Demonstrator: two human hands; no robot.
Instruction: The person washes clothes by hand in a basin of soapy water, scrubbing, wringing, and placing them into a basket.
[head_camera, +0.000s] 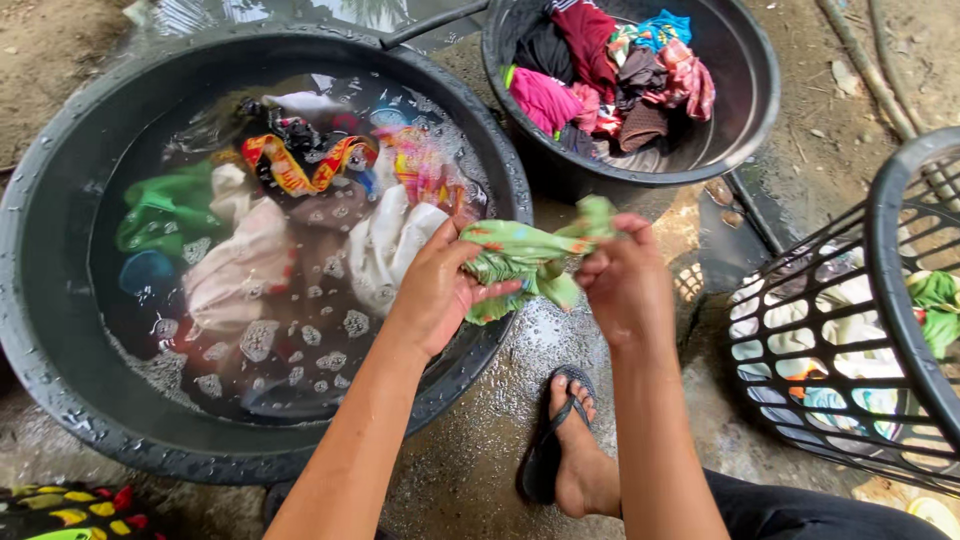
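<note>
A small green cloth with orange spots (530, 258), wet and twisted, is held up in the air over the right rim of the big black round plastic tub (60, 330). The left hand (440, 290) grips one end of the cloth, with its fingers curled tight around it. The right hand (625, 280) is clenched around the other end, so the cloth is bunched into a thick rope between the two hands. The big tub is full of dark soapy water with little bubbles, and many wet clothes float in it (a white one, a pink one, a green one and a stripy red and yellow one). Behind the hands stands a smaller black round tub (740, 120), and it holds a heap of clothes in pink, dark red, brown and blue. On the right side is a black plastic laundry basket with open slats (880, 300), and white and green clothes show through the gaps. Below the hands, a bare foot in a black flip-flop sandal (560, 450) rests on the wet grey ground (480, 450). The ground there is shiny with water.
</note>
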